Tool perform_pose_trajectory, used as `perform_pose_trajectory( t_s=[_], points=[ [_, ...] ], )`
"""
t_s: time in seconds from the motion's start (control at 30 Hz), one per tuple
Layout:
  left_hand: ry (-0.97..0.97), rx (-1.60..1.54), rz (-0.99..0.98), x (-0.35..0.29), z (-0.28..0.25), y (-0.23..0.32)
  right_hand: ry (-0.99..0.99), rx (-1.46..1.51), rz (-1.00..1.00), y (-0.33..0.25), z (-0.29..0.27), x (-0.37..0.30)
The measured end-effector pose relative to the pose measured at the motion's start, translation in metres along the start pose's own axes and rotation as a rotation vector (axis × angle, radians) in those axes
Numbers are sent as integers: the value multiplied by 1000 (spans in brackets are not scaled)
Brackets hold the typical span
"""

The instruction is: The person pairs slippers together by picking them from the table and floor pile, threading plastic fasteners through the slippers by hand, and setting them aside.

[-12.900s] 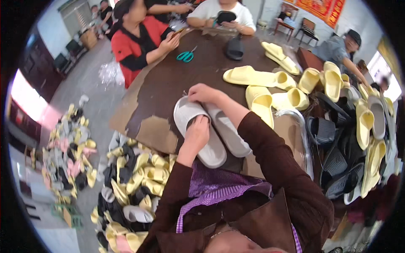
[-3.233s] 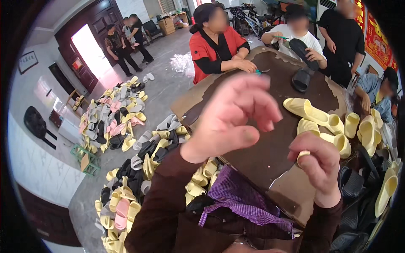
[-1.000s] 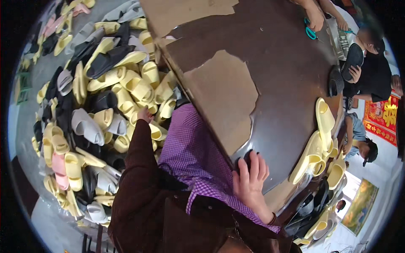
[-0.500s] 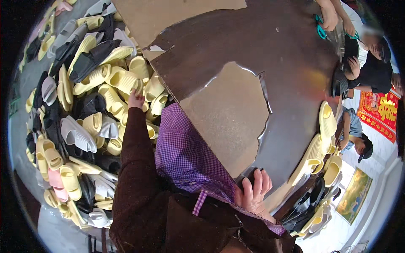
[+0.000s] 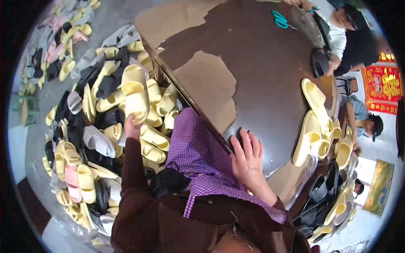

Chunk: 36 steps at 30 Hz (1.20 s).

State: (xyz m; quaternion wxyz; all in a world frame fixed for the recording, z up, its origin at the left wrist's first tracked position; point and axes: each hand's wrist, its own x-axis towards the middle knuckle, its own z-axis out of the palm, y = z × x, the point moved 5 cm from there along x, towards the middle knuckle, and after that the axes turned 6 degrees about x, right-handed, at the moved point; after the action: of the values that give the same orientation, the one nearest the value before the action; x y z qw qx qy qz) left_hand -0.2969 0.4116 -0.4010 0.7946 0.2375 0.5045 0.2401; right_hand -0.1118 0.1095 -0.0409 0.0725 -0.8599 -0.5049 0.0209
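Observation:
My left hand [image 5: 132,126] grips yellow slippers [image 5: 137,103], probably a pair, by their lower end. They are lifted above a large heap of slide slippers in yellow, black, grey and pink on the floor at my left. A pair of yellow slippers [image 5: 155,139] lies in the heap just right of that hand. My right hand [image 5: 248,160] rests palm down on the near edge of the brown table [image 5: 270,105], its fingers stretched out and nothing held.
Teal-handled scissors [image 5: 280,20] lie at the table's far side, near a person's hands. That person also touches a black slipper [image 5: 320,62]. Yellow slippers [image 5: 310,137] are stacked along the right edge. Worn brown covering exposes a tan patch [image 5: 206,88]. Another person sits farther right.
My left hand has raised the yellow slippers out of the heap. My right hand now lies flatter on the table edge. The scissors lie free of the other person's hand. The view has shifted.

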Motion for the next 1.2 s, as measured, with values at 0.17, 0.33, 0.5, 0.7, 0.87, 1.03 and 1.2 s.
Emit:
perform_pose_trajectory(
  t_s=[0.17,0.33,0.5,0.7,0.87,1.03,1.2],
  points=[
    [11,55,387,-104,-23,110,92,203,-23,-4,-11,-2],
    [-328,58,636,-215,61,181,299,644,-36,26,-22,-18],
    [-645,182,622,-282,164,161,399,1450,116,52,-56,-41],
    [-1030,548,358,-310,249,96,774,1750,331,109,-75,-94],
    [-1124,698,318,-323,270,63,747,1617,526,135,-65,-131],
    [-979,508,240,-342,283,50,974,1877,614,149,-52,-141],
    [-871,392,287,-333,279,52,884,1880,722,145,-49,-142]
  ],
)
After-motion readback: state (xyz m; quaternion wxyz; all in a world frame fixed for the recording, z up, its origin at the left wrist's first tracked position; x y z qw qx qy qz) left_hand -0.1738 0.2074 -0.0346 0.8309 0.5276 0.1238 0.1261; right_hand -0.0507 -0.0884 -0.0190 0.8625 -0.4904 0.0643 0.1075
